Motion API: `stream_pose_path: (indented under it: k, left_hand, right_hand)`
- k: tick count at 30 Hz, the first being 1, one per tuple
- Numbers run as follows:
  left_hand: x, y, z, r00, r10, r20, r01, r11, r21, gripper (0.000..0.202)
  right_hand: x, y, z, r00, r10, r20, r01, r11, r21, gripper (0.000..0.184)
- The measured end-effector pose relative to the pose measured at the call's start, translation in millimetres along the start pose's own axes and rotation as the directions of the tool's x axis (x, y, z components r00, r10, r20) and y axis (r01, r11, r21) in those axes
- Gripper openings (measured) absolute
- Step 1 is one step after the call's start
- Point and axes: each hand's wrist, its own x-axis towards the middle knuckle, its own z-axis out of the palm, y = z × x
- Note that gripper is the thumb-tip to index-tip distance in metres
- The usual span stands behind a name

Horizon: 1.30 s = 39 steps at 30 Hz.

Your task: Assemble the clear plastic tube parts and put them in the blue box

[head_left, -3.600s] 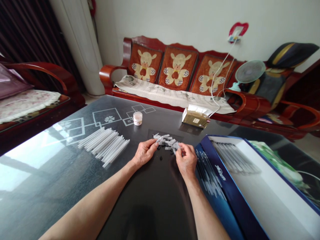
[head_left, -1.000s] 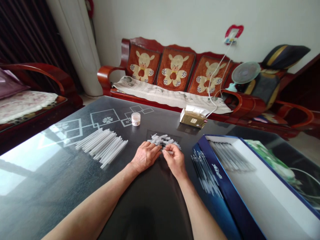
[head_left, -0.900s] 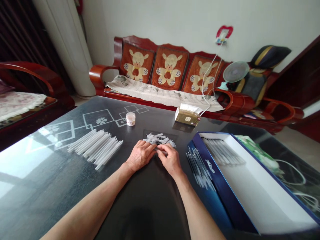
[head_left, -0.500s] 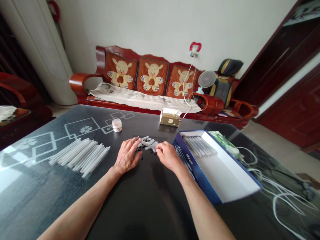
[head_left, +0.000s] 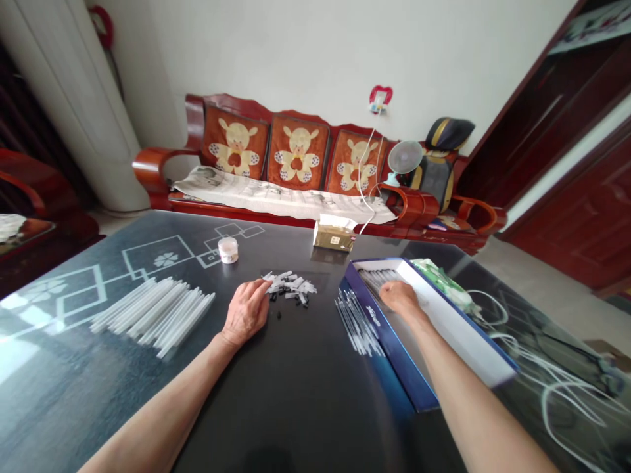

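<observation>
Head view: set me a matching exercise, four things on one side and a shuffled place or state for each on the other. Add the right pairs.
Things:
1. Left hand
2. Right hand
3. White tubes
4. Small round jar

Places and states:
A. At the open blue box
B. Standing upright on the dark table
C. Next to the pile of small white and black pieces
D. Lying side by side in a row

Right pairs: 1-C, 2-A, 3-D, 4-B
</observation>
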Motion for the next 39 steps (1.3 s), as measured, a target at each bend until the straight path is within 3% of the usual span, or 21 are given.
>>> stream_pose_path:
  k: [6, 8, 10, 13, 15, 18, 21, 24, 28, 30, 32, 33, 36, 39]
  left_hand:
    - [-1.7, 1.7, -0.8, 0.998, -0.033, 0.054, 0.035, 0.999, -0.027, 0.03]
    - [-2.1, 1.9, -0.8, 0.995, -0.037, 0.098, 0.04, 0.999, -0.025, 0.03]
    - [-2.4, 1.5, -0.4, 0.991, -0.039, 0.131, 0.042, 0.999, -0.021, 0.029]
    - [-3.2, 1.2, 0.1, 0.985, -0.04, 0.167, 0.041, 0.999, -0.001, 0.03]
    - [-3.8, 2.0, 0.4, 0.982, -0.048, 0.182, 0.042, 0.999, 0.033, 0.03]
    - [-4.3, 5.0, 1.6, 0.974, -0.058, 0.217, 0.039, 0.995, 0.092, 0.029]
    - [-3.6, 8.4, 1.3, 0.957, -0.067, 0.283, 0.032, 0.991, 0.128, 0.029]
    - [-1.0, 7.8, -9.9, 0.927, -0.123, 0.353, 0.059, 0.98, 0.188, 0.029]
    - [2.8, -6.9, -52.8, 0.856, -0.373, 0.356, 0.221, 0.889, 0.4, 0.029]
    - [2.0, -18.7, -80.2, 0.77, -0.529, 0.357, 0.315, 0.801, 0.51, 0.029]
    - [-1.5, -29.3, -103.8, 0.724, -0.586, 0.362, 0.341, 0.761, 0.552, 0.026]
    - [-3.9, -33.2, -112.6, 0.674, -0.629, 0.386, 0.358, 0.736, 0.574, 0.024]
    - [-11.4, -37.9, -125.9, 0.574, -0.696, 0.43, 0.377, 0.692, 0.616, 0.025]
    - [-16.2, -36.0, -125.0, 0.559, -0.71, 0.429, 0.378, 0.678, 0.63, 0.025]
  right_hand:
    - [5.6, -3.8, 2.9, 0.996, -0.094, -0.001, 0.094, 0.995, -0.032, 0.023]
    - [5.7, -4.9, -2.9, 0.986, -0.14, -0.093, 0.136, 0.99, -0.048, 0.026]
    - [-0.4, -12.3, -7.8, 0.945, -0.24, -0.223, 0.24, 0.97, -0.028, 0.025]
    - [-30.3, -39.4, -4.5, 0.826, -0.386, -0.411, 0.452, 0.889, 0.075, 0.026]
    - [-61.1, -64.2, 9.6, 0.784, -0.445, -0.433, 0.558, 0.811, 0.177, 0.026]
    - [-104.6, -96.2, 44.5, 0.763, -0.541, -0.353, 0.641, 0.702, 0.309, 0.026]
    - [-129.5, -110.5, 75.5, 0.77, -0.55, -0.323, 0.636, 0.693, 0.338, 0.026]
    - [-136.3, -111.7, 87.9, 0.787, -0.497, -0.364, 0.607, 0.729, 0.317, 0.025]
    - [-135.7, -111.4, 86.9, 0.783, -0.501, -0.368, 0.603, 0.757, 0.252, 0.023]
    - [-136.0, -112.3, 86.1, 0.782, -0.504, -0.368, 0.601, 0.766, 0.227, 0.023]
    - [-136.8, -113.2, 86.1, 0.785, -0.501, -0.365, 0.594, 0.776, 0.214, 0.021]
    - [-137.2, -113.4, 86.3, 0.787, -0.501, -0.361, 0.592, 0.778, 0.211, 0.02]
    - [-138.0, -113.6, 86.7, 0.793, -0.499, -0.351, 0.585, 0.783, 0.21, 0.018]
    - [-137.9, -113.4, 86.6, 0.795, -0.499, -0.344, 0.583, 0.786, 0.208, 0.017]
